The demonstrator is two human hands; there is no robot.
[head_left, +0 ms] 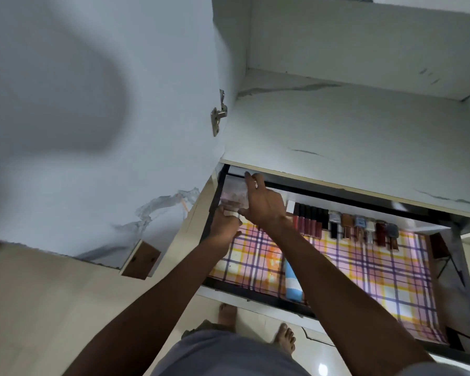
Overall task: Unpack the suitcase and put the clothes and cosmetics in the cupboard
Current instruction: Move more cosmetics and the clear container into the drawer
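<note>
I am holding one clear plastic box (235, 195) of small pinkish cosmetics up in the far left corner of the pull-out drawer (258, 293), just under the front edge of the cupboard shelf (337, 137). My left hand (224, 226) is gripping the box from below, fingers curled round its lower edge, and my right hand (261, 202) is clasping its right side, with the fingertips reaching over the top. The box is standing on end, its long axis running up from the drawer floor towards the shelf; what exactly is inside is too blurred for me to tell.

To the right of the box, along the drawer's back edge, a row of about six dark-capped reddish lip gloss tubes (308, 219) is standing side by side, caps away from me. Right of those, about seven small bottles (364, 230) are lining up in the same way. Nearer to me than the box, one pale blue tube (293, 280) is lying on the drawer floor, its long axis pointing from me towards the back.

The drawer is lined with a pink, purple and yellow checked sheet (391, 272). Left of the box, the white cupboard door (106, 118) is hanging open with one metal hinge (219, 114). Below the drawer, my two bare feet (284, 339) are standing on pale floor tiles (258, 324).
</note>
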